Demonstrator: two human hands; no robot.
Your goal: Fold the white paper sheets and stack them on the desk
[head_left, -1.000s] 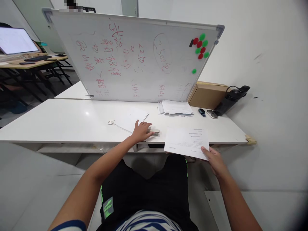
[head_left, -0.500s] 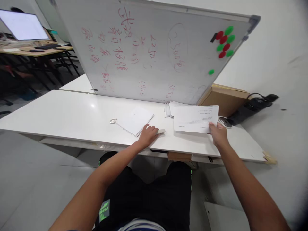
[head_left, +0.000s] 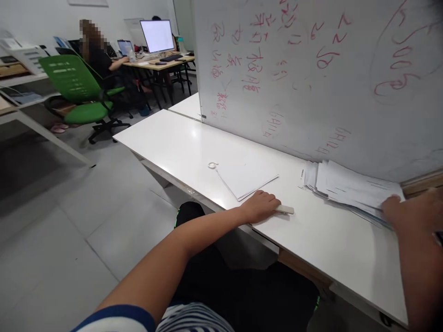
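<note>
My left hand [head_left: 260, 206] rests on the desk with its fingers closed around a slim off-white bar [head_left: 285, 210], whose far end sticks out to the right; the rest of it is hidden. Just beyond that hand lies a thin stack of white paper [head_left: 247, 175], with a small white ring-shaped item [head_left: 212, 165] by its left corner. Over at the right, my right hand [head_left: 413, 210] is at the right end of a loose pile of printed sheets [head_left: 356, 186]. Motion blurs this hand, and its fingers do not show clearly.
A whiteboard [head_left: 294, 92] with red writing stands along the back of the white desk [head_left: 173, 138]. At the far left are a green office chair [head_left: 74, 87], a seated person [head_left: 100, 60] and a desk with a lit monitor [head_left: 157, 36].
The view has swung left. My right hand has carried the printed sheet from above the desk to the pile by the whiteboard. My left hand stays on the off-white bar.
</note>
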